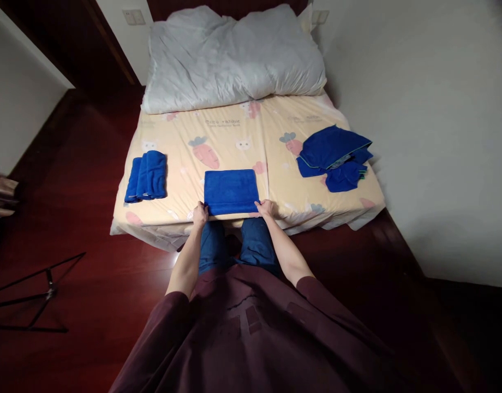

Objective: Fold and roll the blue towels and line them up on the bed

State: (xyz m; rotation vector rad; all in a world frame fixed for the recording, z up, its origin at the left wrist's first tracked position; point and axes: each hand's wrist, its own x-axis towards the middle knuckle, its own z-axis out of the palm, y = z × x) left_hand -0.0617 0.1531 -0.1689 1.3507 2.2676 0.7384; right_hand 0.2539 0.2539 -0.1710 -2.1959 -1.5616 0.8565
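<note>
On the bed (pixel 251 136), at its left, we see rolled blue towels (pixel 147 176) lying well apart from us. Our left hand (pixel 200 213) pinches the near left corner of the folded blue towel (pixel 230 191), which lies flat at the bed's near edge. It looks soft, light and limp, so we judge the corners the best hold. Our right hand (pixel 266 207) grips the near right corner. Further right sits a loose pile of blue cloths (pixel 335 157).
</note>
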